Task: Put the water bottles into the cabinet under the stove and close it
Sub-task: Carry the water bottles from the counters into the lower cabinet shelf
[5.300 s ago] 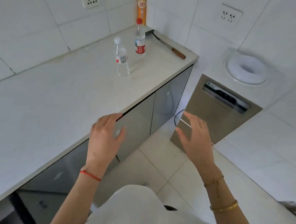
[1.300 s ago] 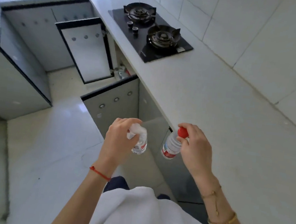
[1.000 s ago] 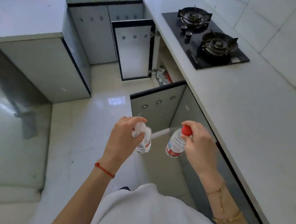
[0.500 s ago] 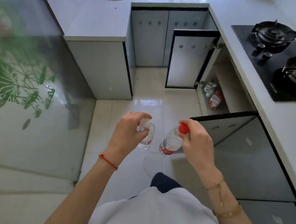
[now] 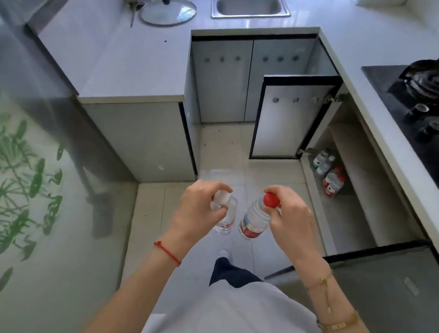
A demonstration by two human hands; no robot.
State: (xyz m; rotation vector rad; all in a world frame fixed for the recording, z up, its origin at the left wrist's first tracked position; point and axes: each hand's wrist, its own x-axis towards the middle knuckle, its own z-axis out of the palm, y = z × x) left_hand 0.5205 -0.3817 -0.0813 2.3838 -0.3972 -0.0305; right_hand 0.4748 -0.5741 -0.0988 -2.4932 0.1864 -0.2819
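Observation:
My left hand grips a clear water bottle with a white cap by its neck, hanging above the floor. Beside it my right hand holds a second water bottle with a red cap the same way. To the right, under the black gas stove, the cabinet stands with both doors open: the far door and the near door. Several bottles stand inside on its bottom shelf.
A steel sink and a glass pot lid lie on the far counter. A glass panel with green leaf print lines the left. Tiled floor runs between the counters; my leg and foot show below the bottles.
Both bottles were taken from the far counter and are carried in my hands. The view has swung left along the stove counter, and the open cabinet now sits to my right.

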